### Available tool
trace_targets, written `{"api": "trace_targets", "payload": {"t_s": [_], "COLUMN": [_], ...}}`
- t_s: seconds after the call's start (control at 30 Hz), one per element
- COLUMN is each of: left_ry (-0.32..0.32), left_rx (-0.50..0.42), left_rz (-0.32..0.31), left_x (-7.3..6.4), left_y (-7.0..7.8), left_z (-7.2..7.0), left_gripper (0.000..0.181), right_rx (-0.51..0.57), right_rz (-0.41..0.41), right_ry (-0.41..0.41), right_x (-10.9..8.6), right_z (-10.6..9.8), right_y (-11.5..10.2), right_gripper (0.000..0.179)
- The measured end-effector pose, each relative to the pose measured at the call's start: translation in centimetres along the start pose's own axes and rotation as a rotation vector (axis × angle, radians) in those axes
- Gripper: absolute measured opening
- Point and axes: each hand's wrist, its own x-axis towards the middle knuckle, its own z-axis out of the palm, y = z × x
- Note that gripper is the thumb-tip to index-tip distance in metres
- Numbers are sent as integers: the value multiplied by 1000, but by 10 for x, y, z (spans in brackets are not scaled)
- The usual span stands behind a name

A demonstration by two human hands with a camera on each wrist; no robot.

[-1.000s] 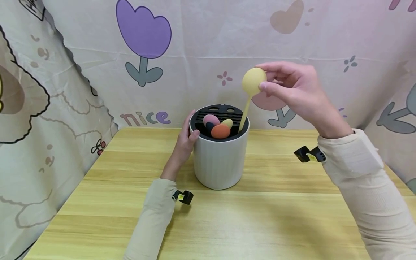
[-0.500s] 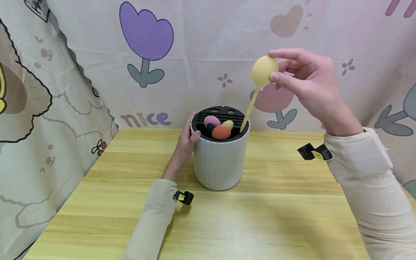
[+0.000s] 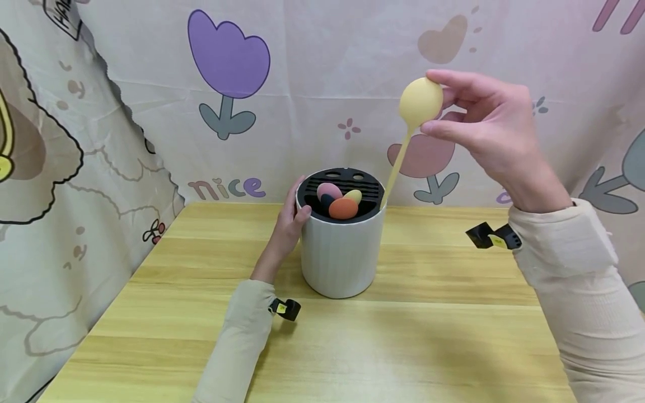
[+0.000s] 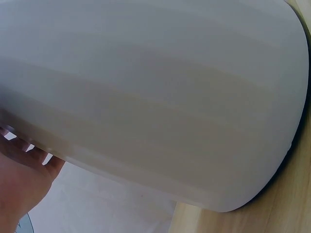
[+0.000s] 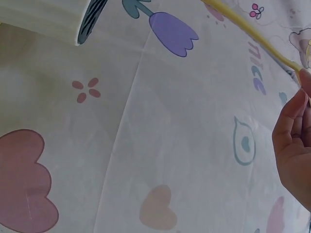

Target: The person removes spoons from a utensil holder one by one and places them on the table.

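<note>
A yellow spoon [image 3: 420, 103] with a round bowl and a long thin handle is held up at the right. My right hand [image 3: 496, 126] pinches its bowl between thumb and fingers. The handle slants down to the right rim of a white ribbed utensil holder [image 3: 340, 260]; whether its tip is inside or just outside, I cannot tell. In the right wrist view the spoon's handle [image 5: 252, 31] crosses the top right. My left hand [image 3: 287, 229] grips the holder's left side near the rim, thumb in front. The left wrist view shows that hand [image 4: 26, 182] against the holder's wall.
A black slotted insert [image 3: 345, 174] covers the holder's top. Pink [image 3: 329, 192], navy, yellow and orange [image 3: 344, 209] rounded ends stick out of it. The holder stands on a wooden table [image 3: 403, 347], with a printed cloth [image 3: 312, 56] hanging behind.
My right hand has moved up and to the right with the spoon. Its handle tip has shifted from within the opening to the right rim. My left hand keeps its grip on the holder.
</note>
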Motion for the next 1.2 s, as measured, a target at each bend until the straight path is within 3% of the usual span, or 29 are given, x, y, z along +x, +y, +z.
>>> {"api": "trace_targets", "payload": {"t_s": [0.3, 0.6, 0.8, 1.03, 1.2], "left_ry": [-5, -3, 1, 4, 4], "left_rx": [-7, 1, -2, 2, -2], "left_rz": [-1, -8, -19, -17, -12], "left_x": [-1, -2, -1, -2, -2], "left_y": [0, 1, 0, 0, 1], "left_z": [0, 1, 1, 1, 1], "left_gripper": [82, 83, 81, 83, 83], "right_rx": [-74, -307, -411, -429, -509], "right_rz": [128, 282, 334, 372, 406], "right_ry": [-7, -64, -91, -119, -144], "right_x": [-7, -15, -23, -34, -43], "right_z": [-6, -11, -16, -25, -33], "right_y": [2, 15, 27, 43, 57], "right_gripper": [57, 54, 54, 51, 51]}}
